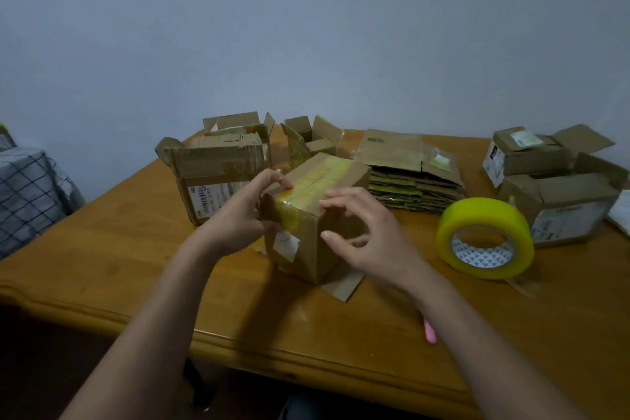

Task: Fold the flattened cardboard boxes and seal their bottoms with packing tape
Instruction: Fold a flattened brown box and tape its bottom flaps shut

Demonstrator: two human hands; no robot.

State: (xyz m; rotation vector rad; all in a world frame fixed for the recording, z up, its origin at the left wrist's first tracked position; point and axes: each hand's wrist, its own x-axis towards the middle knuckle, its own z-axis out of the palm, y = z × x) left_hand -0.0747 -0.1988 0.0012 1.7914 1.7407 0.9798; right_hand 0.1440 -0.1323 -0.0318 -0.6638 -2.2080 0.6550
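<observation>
The small cardboard box point(317, 215) sits bottom-up at the middle of the wooden table point(102, 249), its sealed seam covered in yellowish packing tape point(306, 187). My left hand point(245, 211) grips the box's nine o'clock edge, thumb pressing the tape end down over the rim. My right hand point(361, 232) hovers at the three o'clock side, fingers loosely curled and holding nothing, fingertips just touching the top edge. To finish this well, I judge I should rub along the tape from the centre outward, then smooth the overhanging ends down both sides so no corner lifts. The tape roll point(484, 237) stands on edge at three o'clock, and the stack of flattened boxes point(409, 181) waits at one o'clock.
</observation>
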